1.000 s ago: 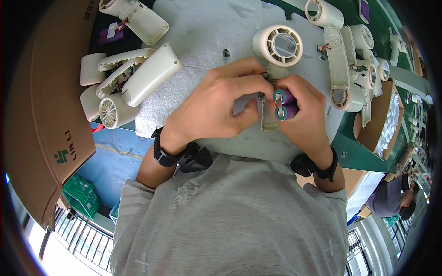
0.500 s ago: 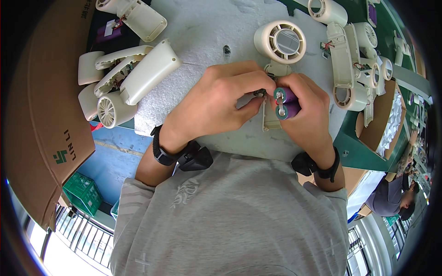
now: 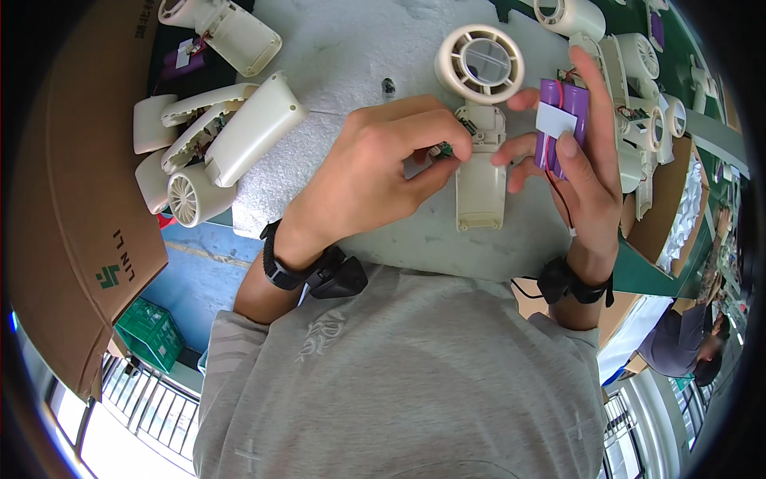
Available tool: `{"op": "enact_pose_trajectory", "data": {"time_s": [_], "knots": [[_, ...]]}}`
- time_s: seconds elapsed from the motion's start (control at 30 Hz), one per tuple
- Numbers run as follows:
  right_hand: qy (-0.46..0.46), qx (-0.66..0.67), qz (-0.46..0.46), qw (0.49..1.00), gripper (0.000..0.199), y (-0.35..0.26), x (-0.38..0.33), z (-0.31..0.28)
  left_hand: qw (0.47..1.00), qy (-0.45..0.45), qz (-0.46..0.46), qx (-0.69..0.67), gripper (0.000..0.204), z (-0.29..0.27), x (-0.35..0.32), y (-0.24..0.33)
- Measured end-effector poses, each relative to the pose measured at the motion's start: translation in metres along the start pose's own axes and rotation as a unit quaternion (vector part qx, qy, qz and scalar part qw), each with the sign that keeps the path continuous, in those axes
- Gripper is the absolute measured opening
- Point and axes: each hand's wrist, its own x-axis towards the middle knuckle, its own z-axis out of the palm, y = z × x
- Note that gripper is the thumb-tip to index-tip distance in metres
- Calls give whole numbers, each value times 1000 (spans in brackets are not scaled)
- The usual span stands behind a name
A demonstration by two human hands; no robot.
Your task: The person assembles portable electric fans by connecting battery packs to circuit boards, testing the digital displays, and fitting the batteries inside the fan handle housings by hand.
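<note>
Right now we hold a purple battery pack (image 3: 561,121) in our right hand (image 3: 578,172), two cells side by side with a white rectangular label across their middle, thumb on the label and fingers curled behind; a thin red wire trails from the pack down past our wrist. Our left hand (image 3: 375,172) pinches a small green circuit board (image 3: 444,149) between thumb and forefinger, just beside the neck of a cream handheld fan shell (image 3: 479,120) that lies open-faced on the pale grey work mat (image 3: 351,48), its round grille toward the top and its handle toward us. Left of the mat we see a heap of cream fan housings (image 3: 209,144), one showing its round grille. At the far left a brown cardboard box (image 3: 76,199) carries a green logo and dark lettering on its flap, and a green plastic crate (image 3: 150,331) sits below it. More fan parts (image 3: 630,72) crowd the right edge, over a cardboard tray (image 3: 658,215)
</note>
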Motion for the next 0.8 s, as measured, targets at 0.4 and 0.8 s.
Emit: {"op": "enact_pose_trajectory", "data": {"time_s": [0.4,0.8], "knots": [[-9,34,-66,997,51,4,-2,-11,1000,15,-6,22,20,-1,0,2],[14,-77,-91,993,66,0,-1,3,999,13,-19,29,19,-3,-2,0]]}}
